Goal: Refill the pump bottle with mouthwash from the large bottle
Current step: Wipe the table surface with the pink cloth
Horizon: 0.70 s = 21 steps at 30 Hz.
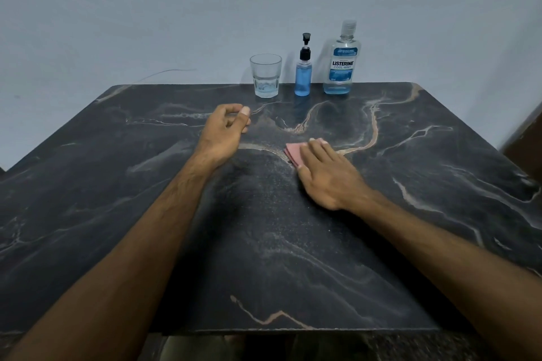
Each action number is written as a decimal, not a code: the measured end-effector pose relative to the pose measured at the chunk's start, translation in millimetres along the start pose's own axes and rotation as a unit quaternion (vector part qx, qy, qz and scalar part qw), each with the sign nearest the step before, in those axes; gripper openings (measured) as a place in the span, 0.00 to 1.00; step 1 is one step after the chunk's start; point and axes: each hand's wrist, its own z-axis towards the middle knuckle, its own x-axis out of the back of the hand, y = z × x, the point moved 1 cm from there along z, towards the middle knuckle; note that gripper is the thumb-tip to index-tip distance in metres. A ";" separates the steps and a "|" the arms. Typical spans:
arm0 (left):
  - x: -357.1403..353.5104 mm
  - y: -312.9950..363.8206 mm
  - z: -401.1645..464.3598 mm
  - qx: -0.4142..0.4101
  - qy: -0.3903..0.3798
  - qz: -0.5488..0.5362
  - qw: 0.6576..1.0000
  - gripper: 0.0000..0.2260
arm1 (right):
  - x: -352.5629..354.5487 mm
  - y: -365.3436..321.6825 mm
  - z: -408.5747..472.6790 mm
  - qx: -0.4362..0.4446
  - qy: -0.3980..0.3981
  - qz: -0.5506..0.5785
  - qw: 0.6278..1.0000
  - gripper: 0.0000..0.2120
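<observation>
Blue mouthwash nearly fills the black-topped clear pump bottle (303,79); the large clear capped bottle (341,61) holds little.
Left hand (224,135) loosely curled, grasping nothing; right hand (325,173) flat on a folded pink cloth (294,153).

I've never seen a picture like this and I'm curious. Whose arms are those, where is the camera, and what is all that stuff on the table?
The arms belong to a person wearing a camera on their head, so you see what they see, looking down. The dark table has three things by the wall: a glass, a small pump bottle with blue liquid, and a large bottle of mouthwash, its cap on. The right hand lies flat on a pink cloth. The left hand hovers, loosely curled, holding nothing.
</observation>
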 end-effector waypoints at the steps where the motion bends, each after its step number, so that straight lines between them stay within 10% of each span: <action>1: 4.0 -0.9 1.3 0.000 0.002 0.001 1.000 0.11 | 1.0 7.9 -4.1 -0.003 0.005 -0.007 1.000 0.30; 9: 20.6 -8.7 3.0 0.008 0.001 -0.017 1.000 0.11 | 14.2 27.4 69.4 -0.145 0.020 -0.003 0.989 0.28; 21: 30.2 -2.5 -0.2 0.012 0.023 -0.030 0.999 0.11 | -11.3 -90.9 82.1 0.002 0.005 0.020 1.000 0.29</action>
